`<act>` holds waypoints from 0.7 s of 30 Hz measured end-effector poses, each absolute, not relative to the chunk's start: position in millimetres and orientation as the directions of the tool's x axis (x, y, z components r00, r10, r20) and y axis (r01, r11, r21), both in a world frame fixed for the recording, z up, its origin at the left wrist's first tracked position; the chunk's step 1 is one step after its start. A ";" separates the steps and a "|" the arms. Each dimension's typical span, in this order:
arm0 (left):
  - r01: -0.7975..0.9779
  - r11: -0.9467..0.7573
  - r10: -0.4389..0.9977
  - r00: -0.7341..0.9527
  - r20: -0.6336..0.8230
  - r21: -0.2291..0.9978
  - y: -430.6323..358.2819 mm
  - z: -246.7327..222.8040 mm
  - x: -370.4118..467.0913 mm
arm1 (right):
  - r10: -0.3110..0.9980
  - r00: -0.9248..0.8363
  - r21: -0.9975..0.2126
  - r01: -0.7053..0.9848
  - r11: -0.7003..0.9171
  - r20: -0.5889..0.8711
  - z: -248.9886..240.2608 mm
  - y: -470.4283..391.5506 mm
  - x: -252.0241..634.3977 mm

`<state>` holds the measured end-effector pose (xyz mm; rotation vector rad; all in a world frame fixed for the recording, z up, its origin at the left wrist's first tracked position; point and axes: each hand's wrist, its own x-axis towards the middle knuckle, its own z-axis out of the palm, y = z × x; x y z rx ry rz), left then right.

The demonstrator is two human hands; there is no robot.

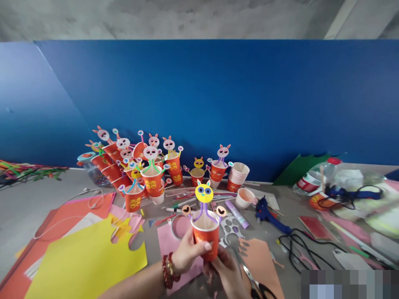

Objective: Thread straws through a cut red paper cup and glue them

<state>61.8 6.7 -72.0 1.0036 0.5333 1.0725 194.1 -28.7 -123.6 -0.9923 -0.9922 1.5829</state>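
An orange-red paper cup (209, 245) stands upright in my left hand (184, 254), which wraps round its side with the thumb across the front. Purple pipe cleaners rise out of the cup. They carry a yellow paper animal face (204, 193) with pointed ears and two round peach paper hands (186, 210) marked with dark hearts. My right hand (227, 268) is closed at the cup's lower right and base, its fingertips partly hidden. Beneath my hands lies pink paper (166, 238); scissors (249, 274) rest beside my right hand.
Several similar decorated cups (152, 182) crowd the back left, near a stack of cups (238, 176). Yellow paper (87, 259) covers the left. A blue glue gun (269, 216) and its black cord (307, 245) lie right, before a plastic bottle (313, 180). A blue wall (202, 95) rises behind.
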 end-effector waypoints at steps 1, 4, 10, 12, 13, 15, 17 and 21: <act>-0.476 0.109 0.911 0.399 0.105 0.873 9.6 -68.4 59.7 | 0.967 -0.213 -0.938 -0.286 -0.198 -0.140 -122.4 -29.2 192.8; -0.518 0.021 0.945 0.289 0.152 0.855 21.3 -51.7 48.5 | 0.939 -0.295 -0.949 -0.201 -0.244 -0.179 -117.6 -31.8 188.0; -0.514 0.000 0.940 0.294 0.176 0.858 20.9 -53.1 46.1 | 0.962 -0.228 -0.969 -0.159 -0.187 -0.148 -112.6 -30.3 190.0; -0.504 0.066 0.937 0.329 0.121 0.861 13.1 -64.9 53.7 | 0.973 -0.202 -0.974 -0.172 -0.149 -0.114 -112.8 -27.5 193.3; -0.497 0.111 0.930 0.357 0.086 0.860 9.7 -69.8 57.4 | 0.976 -0.191 -0.973 -0.184 -0.140 -0.104 -112.9 -26.3 194.7; -0.486 0.174 0.912 0.407 0.045 0.857 6.5 -74.5 61.8 | 0.979 -0.176 -0.970 -0.197 -0.141 -0.106 -113.2 -25.2 195.9; -0.493 0.153 0.921 0.385 0.057 0.856 9.2 -70.7 60.4 | 0.974 -0.184 -0.971 -0.178 -0.162 -0.129 -113.8 -25.9 195.0; -0.516 -0.005 0.966 0.220 0.138 0.857 22.7 -50.5 46.5 | 0.941 -0.283 -0.964 -0.135 -0.231 -0.186 -117.0 -30.6 188.8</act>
